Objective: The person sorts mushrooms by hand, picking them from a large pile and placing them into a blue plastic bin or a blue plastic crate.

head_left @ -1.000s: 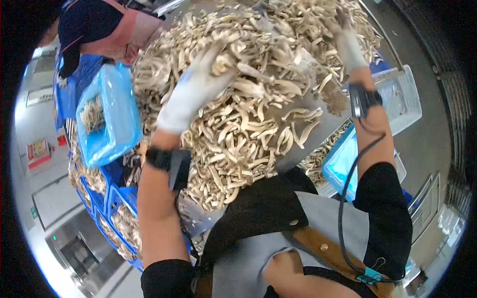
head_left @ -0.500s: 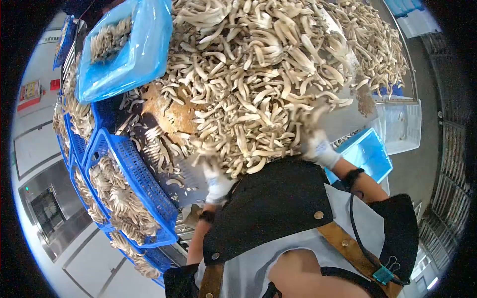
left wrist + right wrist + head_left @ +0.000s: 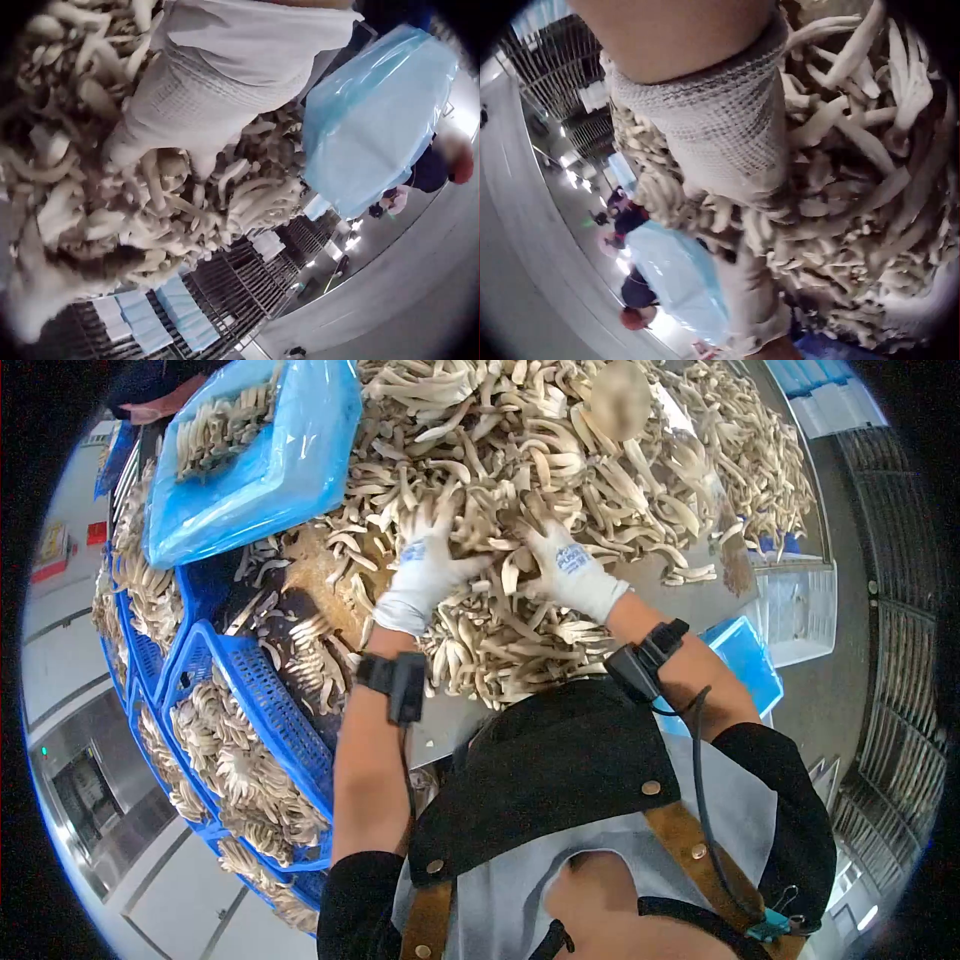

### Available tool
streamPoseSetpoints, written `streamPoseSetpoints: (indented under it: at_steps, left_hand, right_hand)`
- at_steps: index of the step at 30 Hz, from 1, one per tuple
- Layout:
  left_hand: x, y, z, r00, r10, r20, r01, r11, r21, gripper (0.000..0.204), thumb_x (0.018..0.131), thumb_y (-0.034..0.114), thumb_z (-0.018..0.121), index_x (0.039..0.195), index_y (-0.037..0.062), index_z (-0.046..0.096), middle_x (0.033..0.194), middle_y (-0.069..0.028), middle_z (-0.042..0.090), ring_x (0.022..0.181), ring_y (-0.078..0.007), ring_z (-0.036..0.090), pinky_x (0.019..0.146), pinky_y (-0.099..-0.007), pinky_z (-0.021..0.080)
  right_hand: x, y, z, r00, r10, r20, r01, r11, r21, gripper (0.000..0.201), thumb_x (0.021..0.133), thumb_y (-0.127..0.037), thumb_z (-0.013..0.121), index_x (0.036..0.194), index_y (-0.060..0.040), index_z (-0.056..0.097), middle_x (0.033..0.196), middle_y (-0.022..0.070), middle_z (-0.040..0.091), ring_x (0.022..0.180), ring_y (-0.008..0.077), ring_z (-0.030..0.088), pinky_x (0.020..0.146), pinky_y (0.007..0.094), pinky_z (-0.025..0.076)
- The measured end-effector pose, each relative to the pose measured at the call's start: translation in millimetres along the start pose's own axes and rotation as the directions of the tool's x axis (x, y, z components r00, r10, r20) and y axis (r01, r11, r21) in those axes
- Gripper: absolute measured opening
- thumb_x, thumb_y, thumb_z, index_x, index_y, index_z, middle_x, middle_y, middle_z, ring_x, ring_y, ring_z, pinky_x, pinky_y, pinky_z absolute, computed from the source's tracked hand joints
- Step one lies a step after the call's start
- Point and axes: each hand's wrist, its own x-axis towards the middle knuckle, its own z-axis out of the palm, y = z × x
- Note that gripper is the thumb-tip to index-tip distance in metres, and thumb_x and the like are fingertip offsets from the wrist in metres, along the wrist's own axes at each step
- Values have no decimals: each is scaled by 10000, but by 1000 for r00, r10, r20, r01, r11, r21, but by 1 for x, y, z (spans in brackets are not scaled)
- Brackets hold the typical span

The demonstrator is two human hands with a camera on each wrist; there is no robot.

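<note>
A large heap of pale, elongated mushrooms (image 3: 480, 635) covers the metal table in the head view. My left hand (image 3: 425, 565), in a white knit glove, lies on the heap with its fingers spread among the mushrooms. To its right, my gloved right hand (image 3: 567, 563) reaches into the same heap, its fingers extended and partly hidden by mushrooms. A short gap with loose mushrooms separates the two hands. In the left wrist view, mushrooms lie around the fingertips of the left hand (image 3: 202, 97). The right wrist view shows the right hand (image 3: 727, 142) low over the pile.
At the upper left stands a blue-lined tray (image 3: 300, 485) with neatly laid mushrooms. Below it are blue baskets (image 3: 275, 700) holding mushrooms. To the right are a blue-lined bin (image 3: 745, 655) and a clear plastic crate (image 3: 805, 615). A brown patch (image 3: 325, 565) shows on the table.
Both hands were far out over the heap, then drew back to its near edge beside my body. Now they have moved forward and closer together onto the middle of the mushrooms.
</note>
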Motion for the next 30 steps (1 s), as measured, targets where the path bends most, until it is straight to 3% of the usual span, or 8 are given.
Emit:
streamPoseSetpoints:
  at_steps: [2,8,12,14,17,23,25,30]
  left_hand:
    - [8,-23,-12,992,-26,123,-8,962,272,1160,610,419,853,1531,84,233,1542,-343,146,1438,-488,150,1165,-482,233]
    - [1,-94,5,976,-105,192,129,984,-120,1321,562,440,879,1553,71,88,1552,-341,91,1450,-474,126,1173,-462,214]
    - [20,-53,4,932,-104,348,292,785,-546,1220,621,360,851,1549,46,123,1426,-257,441,1355,-290,389,1128,-369,303]
    - [25,-49,17,935,-66,348,290,708,-644,1174,648,283,839,1550,65,121,1423,-170,468,1218,-270,531,1053,-353,404]
    - [12,0,13,923,-108,371,382,395,-835,1097,652,12,790,1544,100,158,1403,-124,448,1042,-220,623,837,-319,581]
    - [-26,48,27,906,-268,327,422,521,-742,996,631,59,802,1488,16,296,1303,-113,534,1109,-164,589,953,-283,473]
    - [-15,67,14,971,-125,202,217,815,-538,980,641,86,802,1481,9,304,1280,-115,547,1131,-164,576,982,-292,456]
    - [59,180,-19,979,118,167,-40,911,-411,684,704,339,784,1278,48,554,1375,-235,454,1260,-371,472,1031,-413,434]
  right_hand:
    - [-19,-6,-31,998,23,-56,-12,983,183,966,698,-353,823,1476,-64,329,1513,313,226,1375,470,295,1137,437,309]
    - [-124,116,-34,910,408,74,-412,872,265,1064,681,-305,852,1495,1,239,1479,278,354,1379,381,365,1117,409,337]
    - [-51,80,-6,982,190,0,-160,831,532,1217,601,-285,896,1512,35,156,1529,272,254,1436,356,242,1182,389,210]
    - [-5,85,36,953,71,-293,123,796,592,1266,559,-285,912,1515,19,140,1510,290,245,1396,389,272,1172,438,215]
    - [20,50,24,996,83,-43,-31,726,687,1360,536,-315,923,1530,3,51,1537,292,165,1421,377,230,1175,383,221]
    - [-6,33,28,995,4,-103,78,622,779,1285,554,-210,900,1528,-12,85,1526,219,240,1398,332,292,1170,387,249]
    - [-14,34,29,970,21,-243,201,492,847,1270,558,-163,884,1529,-20,78,1517,211,269,1394,329,295,1165,386,255]
    - [-60,49,-88,957,174,-231,129,462,878,1032,694,-46,741,1510,-34,111,1469,180,338,1349,303,353,1109,381,308]
